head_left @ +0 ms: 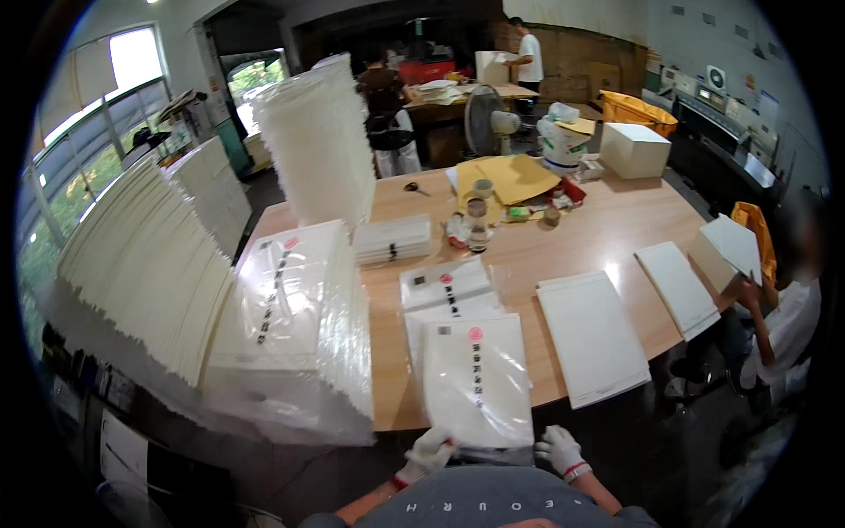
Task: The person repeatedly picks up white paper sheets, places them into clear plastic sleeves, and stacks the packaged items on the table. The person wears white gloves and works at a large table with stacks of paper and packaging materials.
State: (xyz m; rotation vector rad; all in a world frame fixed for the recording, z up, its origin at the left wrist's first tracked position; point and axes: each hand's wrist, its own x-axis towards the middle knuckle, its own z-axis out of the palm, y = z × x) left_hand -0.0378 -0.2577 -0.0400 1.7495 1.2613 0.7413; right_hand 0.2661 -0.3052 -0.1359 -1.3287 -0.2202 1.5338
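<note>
A clear plastic bag of white paper sheets (480, 370), with black print and a red mark on it, lies at the table's near edge, its lower end hanging over. My left hand (429, 453), in a white knit glove, is closed at the bag's lower left corner. My right hand (561, 451), gloved alike, is held beside the lower right corner with its fingers apart; nothing shows in it. Beneath and behind this bag lies another bagged pack (447, 286). To the right sits an unbagged stack of white sheets (594, 339).
Tall stacks of bagged paper (290, 308) crowd the left. On the wooden table (510, 255) are a glass jar (477, 224), yellow envelopes (510, 180), scissors (415, 187) and a white block of paper (634, 150). A co-worker's hand (751, 290) holds another block at right; a fan (484, 121) stands beyond.
</note>
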